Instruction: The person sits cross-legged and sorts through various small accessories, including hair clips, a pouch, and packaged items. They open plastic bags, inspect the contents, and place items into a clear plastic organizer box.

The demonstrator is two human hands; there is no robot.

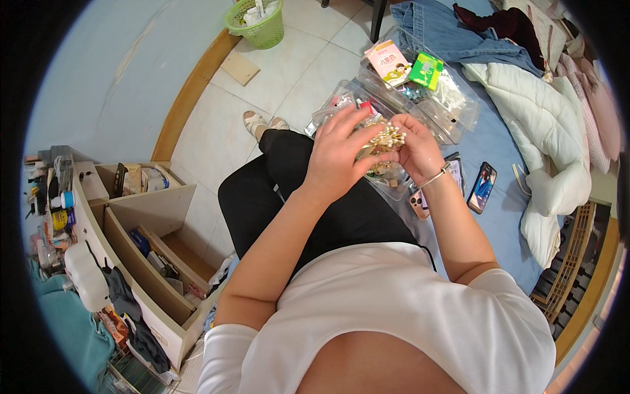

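A cluster of gold hair ornaments with white pearl-like beads (388,138) is between my hands, above a clear plastic box. My right hand (420,148), with a bracelet at its wrist, has its fingers curled on the right side of the cluster. My left hand (335,154) reaches around the left side, fingers spread, thumb and index finger on either side of the beads. Whether the left fingertips press on it I cannot tell. Below lies the clear box (394,190) with small shiny pieces, partly hidden by my hands.
Another clear box (453,115) holds a pink packet (388,64) and a green packet (426,70). A lit phone (482,188) lies on the blue bed sheet, near a white quilt (535,125). Open drawers (147,249) stand at left; a green basket (264,33) sits on the floor.
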